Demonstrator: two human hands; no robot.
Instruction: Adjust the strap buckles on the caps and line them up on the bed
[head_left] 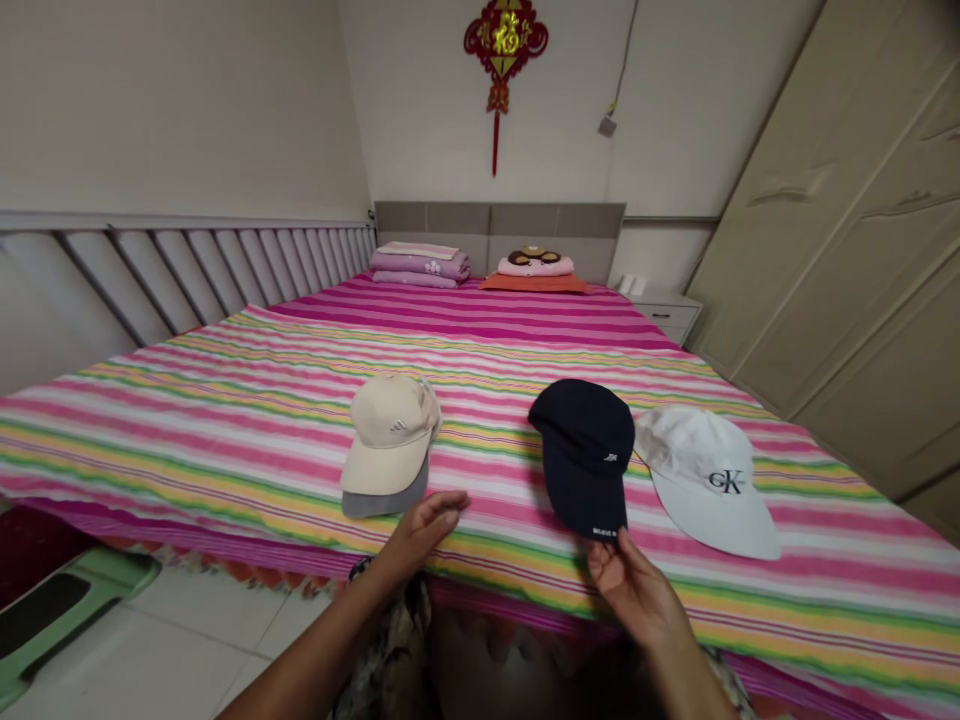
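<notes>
The right hand (626,580) pinched the front brim edge of the navy cap (589,450) between thumb and fingers, at that cap's five o'clock. The left hand (431,522) was empty and partly open, its fingers loosely bent, just beside the beige cap (388,425) at its five o'clock.

The navy cap was over the striped bed cover (480,430), its brim toward the person; whether all of it touched the cover could not be told. Between its three and four o'clock, just beside it, lay the white cap (701,460), dark letters on its front. At its nine o'clock, well apart, the beige cap rested over a grey cap (382,502), whose brim showed at six o'clock.
</notes>
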